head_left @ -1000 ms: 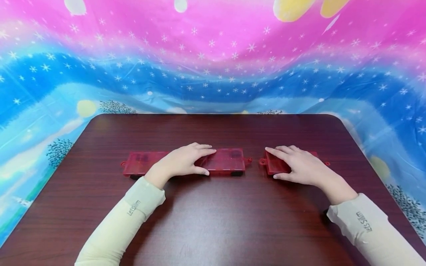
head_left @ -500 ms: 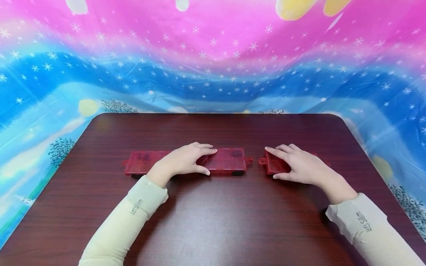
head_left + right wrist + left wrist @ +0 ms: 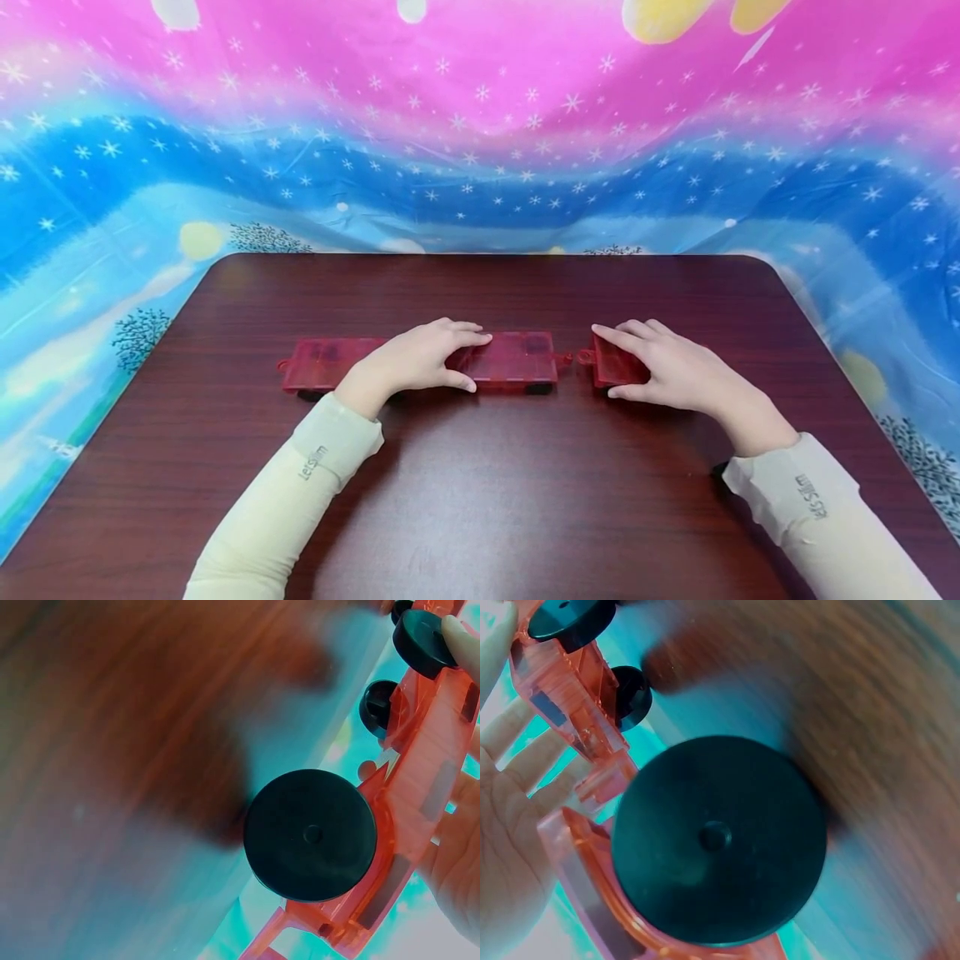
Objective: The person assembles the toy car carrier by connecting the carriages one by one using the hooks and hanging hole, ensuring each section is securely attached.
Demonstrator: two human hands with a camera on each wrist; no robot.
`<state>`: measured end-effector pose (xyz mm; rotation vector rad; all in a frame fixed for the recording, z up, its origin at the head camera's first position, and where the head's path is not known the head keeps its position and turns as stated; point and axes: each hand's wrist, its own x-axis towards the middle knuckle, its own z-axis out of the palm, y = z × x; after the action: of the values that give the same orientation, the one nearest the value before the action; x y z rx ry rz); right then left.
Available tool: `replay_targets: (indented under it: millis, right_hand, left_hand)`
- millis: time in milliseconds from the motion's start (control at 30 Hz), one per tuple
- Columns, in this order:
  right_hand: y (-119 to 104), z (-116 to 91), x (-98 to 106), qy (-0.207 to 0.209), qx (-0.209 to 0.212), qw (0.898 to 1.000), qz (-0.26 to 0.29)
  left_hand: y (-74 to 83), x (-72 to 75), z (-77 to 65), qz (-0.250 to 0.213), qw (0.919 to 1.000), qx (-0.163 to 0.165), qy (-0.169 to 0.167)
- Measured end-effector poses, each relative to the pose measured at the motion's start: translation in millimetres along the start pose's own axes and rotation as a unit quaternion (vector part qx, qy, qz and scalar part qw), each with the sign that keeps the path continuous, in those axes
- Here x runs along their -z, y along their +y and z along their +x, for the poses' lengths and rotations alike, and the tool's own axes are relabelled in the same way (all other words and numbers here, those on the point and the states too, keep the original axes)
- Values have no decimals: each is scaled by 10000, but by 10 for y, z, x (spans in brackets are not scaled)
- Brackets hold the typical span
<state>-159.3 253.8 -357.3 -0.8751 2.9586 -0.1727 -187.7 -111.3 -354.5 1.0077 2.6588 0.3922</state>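
Two see-through red toy car bases, a left car and a middle car, stand in a row on the table. My left hand reaches over where they meet and grips the middle car, thumb on its near side and fingers over the top. A third car base is held by my right hand, which hides much of it. Its ring faces the middle car's peg, very close to it. The wrist views show black wheels under the cars and the red hitch between the left two.
The cars stand across the middle of a dark brown wooden table. Behind and beside it hangs a colourful cloth with snowflakes. A small black object shows beside the right cuff.
My right hand has slid its car slightly left, narrowing the gap between ring and peg. The left hand and its cars have stayed nearly in place.
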Motion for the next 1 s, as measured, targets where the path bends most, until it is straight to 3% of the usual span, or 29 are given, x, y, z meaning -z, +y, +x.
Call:
replay_targets:
  millis: [1000]
  right_hand:
    - [-92, 127, -21, 164, 240, 9994, 163]
  left_hand:
    - [32, 0, 0, -3, 9999, 72, -70]
